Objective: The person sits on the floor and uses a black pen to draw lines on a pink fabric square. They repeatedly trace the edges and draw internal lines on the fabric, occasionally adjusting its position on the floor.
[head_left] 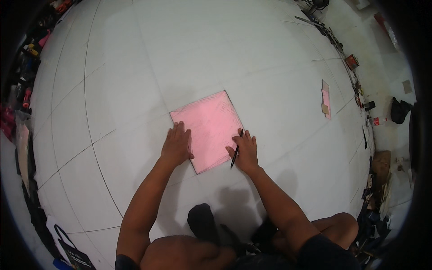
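A square pink sheet (209, 128) with dark pencil-like lines along its edges lies flat and slightly turned on the white tiled floor. My left hand (178, 143) rests on its left edge, palm down with fingers stretched out. At the right edge, my right hand (246, 150) touches the sheet with its fingertips while a slim black pen (234, 155) is held between the fingers, pointing toward me. Part of the pen is covered by the fingers.
Pale tiled floor (135, 54) surrounds the sheet. A narrow pink and brown strip (326, 101) lies to the right. Clutter lines both sides, including a bottle with a red label (379, 121), a black bag (399, 110) and a red-handled tool (27, 97). My dark-covered foot (200, 218) is close below.
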